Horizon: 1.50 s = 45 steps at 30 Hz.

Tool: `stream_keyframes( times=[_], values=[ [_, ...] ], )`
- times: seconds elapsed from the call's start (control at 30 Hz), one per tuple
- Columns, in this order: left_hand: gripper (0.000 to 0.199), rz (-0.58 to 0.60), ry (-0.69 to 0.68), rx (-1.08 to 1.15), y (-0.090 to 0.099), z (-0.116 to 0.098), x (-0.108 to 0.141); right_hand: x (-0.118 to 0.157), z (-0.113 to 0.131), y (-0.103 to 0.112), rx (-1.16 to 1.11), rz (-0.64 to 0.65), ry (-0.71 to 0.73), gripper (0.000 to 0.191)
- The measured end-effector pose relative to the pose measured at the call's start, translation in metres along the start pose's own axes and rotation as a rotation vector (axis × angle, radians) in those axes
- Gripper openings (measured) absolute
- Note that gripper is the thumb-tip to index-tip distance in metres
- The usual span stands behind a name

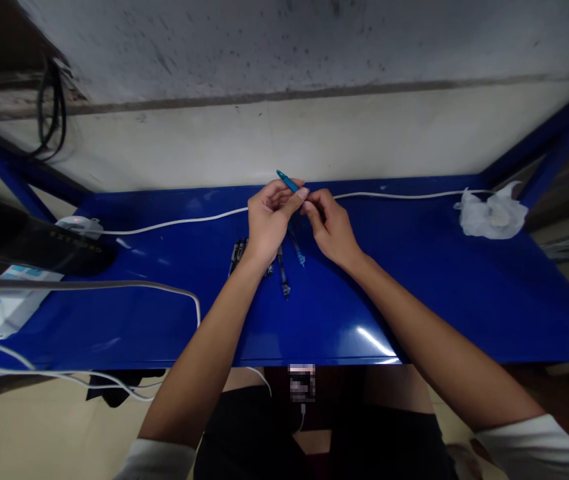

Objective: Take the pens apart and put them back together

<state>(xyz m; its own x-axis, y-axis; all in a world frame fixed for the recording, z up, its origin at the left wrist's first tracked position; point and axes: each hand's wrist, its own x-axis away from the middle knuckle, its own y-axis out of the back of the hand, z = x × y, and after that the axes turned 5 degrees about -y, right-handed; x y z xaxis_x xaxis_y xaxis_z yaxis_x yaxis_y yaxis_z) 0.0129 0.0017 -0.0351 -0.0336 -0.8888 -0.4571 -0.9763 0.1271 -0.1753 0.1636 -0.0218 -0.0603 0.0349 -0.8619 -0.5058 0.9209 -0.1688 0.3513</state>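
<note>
One teal pen (289,182) is held in the head view by the left hand (270,215), pinched between thumb and fingers above the middle of the blue table (444,287), one end pointing up and to the left. The right hand (331,223) has its thumb and forefinger drawn close together beside the pen's lower end; whether they grip it, I cannot tell. Just below the hands lie a blue pen (298,252) and a dark pen (282,270), with several black pens (235,253) side by side near the left wrist, partly hidden. Behind the hands runs a white cable (394,195). A crumpled white bag (494,213) sits at the far right, and a white box (11,307) at the left.
</note>
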Motion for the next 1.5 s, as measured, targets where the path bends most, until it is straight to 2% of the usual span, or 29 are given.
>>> stream_keyframes(
  times=[0.2, 0.37, 0.5, 0.7, 0.87, 1.03, 1.2, 1.37, 1.5],
  values=[
    [0.03, -0.012, 0.006, -0.033, 0.0008, 0.0003, -0.0011, -0.0005, -0.0019, -0.0014, -0.031, -0.043, -0.003, 0.034],
    [0.027, -0.011, 0.015, -0.031, 0.0015, -0.0004, -0.0008, -0.0008, -0.0006, -0.0003, 0.012, -0.004, 0.024, 0.031],
    [0.028, -0.011, 0.011, -0.02, 0.0014, -0.0006, -0.0009, -0.0004, -0.0007, -0.001, -0.033, -0.034, 0.018, 0.028],
    [0.029, -0.021, 0.008, -0.031, 0.0015, 0.0003, -0.0012, -0.0007, 0.0009, 0.0, 0.015, -0.001, 0.01, 0.036],
    [0.028, -0.017, 0.015, 0.0, 0.0013, 0.0004, -0.0007, -0.0011, -0.0009, -0.001, -0.03, -0.045, 0.006, 0.032],
    [0.03, -0.027, 0.012, -0.028, 0.0023, 0.0003, -0.0014, -0.0011, -0.0002, -0.0004, 0.008, 0.015, 0.036, 0.032],
    [0.027, -0.027, 0.015, -0.017, 0.0024, 0.0003, -0.0014, -0.0011, 0.0009, -0.0003, -0.029, -0.047, 0.014, 0.03],
    [0.024, -0.023, 0.024, -0.026, 0.0021, -0.0007, -0.0009, -0.0008, 0.0024, 0.0006, 0.002, 0.012, -0.014, 0.036],
    [0.025, -0.023, 0.019, -0.034, 0.0018, -0.0011, -0.0007, -0.001, 0.0, -0.0005, -0.035, -0.031, -0.004, 0.034]
  ],
)
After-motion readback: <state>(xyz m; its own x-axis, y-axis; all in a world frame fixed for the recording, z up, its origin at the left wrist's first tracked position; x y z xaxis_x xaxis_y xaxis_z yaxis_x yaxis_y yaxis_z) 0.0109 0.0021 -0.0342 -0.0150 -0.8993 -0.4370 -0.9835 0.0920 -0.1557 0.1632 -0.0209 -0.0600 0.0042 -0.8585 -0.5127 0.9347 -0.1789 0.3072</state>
